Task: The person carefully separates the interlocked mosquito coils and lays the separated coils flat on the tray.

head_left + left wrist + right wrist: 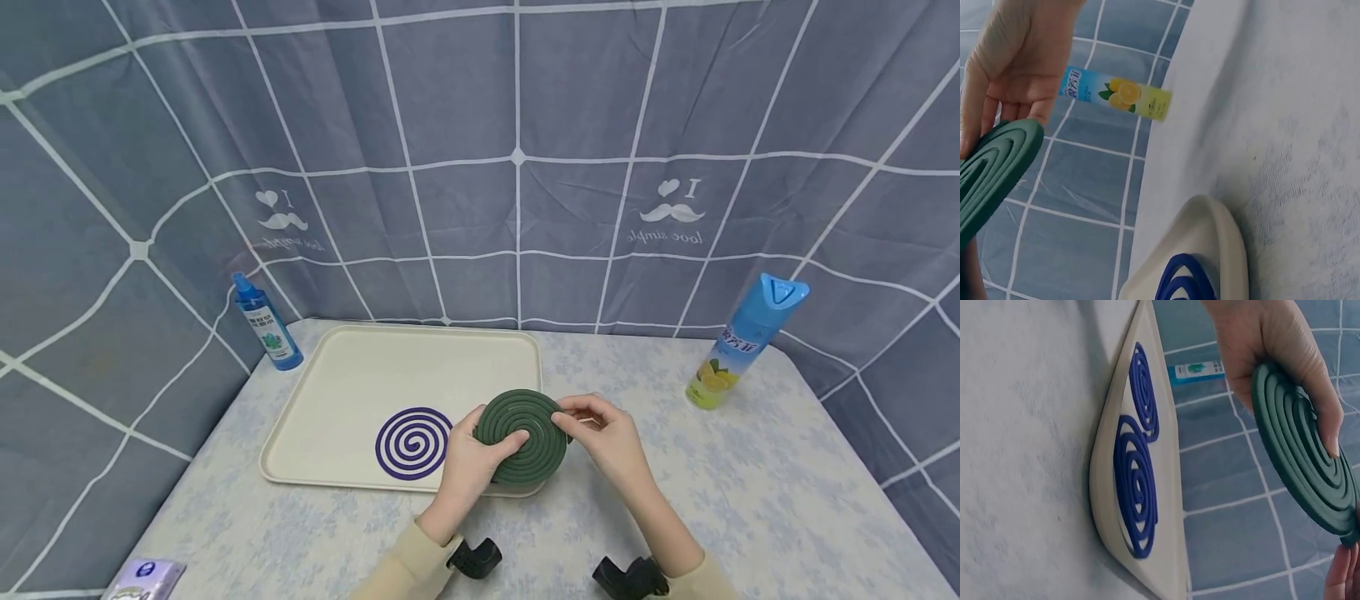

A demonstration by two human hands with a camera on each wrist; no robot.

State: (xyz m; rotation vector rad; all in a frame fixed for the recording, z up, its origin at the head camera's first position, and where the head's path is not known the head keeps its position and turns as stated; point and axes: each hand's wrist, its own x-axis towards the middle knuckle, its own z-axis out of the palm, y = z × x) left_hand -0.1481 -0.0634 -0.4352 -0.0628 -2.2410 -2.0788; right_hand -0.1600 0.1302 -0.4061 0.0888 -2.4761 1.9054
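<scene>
A round green mosquito coil (517, 454) is raised over the tray's front right corner, its face toward the head camera. My left hand (468, 467) grips it from the left, thumb lying across the rings; the right wrist view shows that thumb (1329, 431) pressed on its face. At the coil's right edge my right hand (603, 433) pinches the rim between thumb and fingers. Below, a dark blue mosquito coil (414, 443) lies flat on the cream tray (397, 358). The right wrist view shows a second blue coil (1135, 487), hidden in the head view.
A blue pump bottle (267, 325) stands beyond the tray's left edge. To the right is a blue and yellow spray can (738, 346). A purple packet (146, 579) lies at the front left of the table (750, 492). Grey gridded curtains (465, 208) enclose the table.
</scene>
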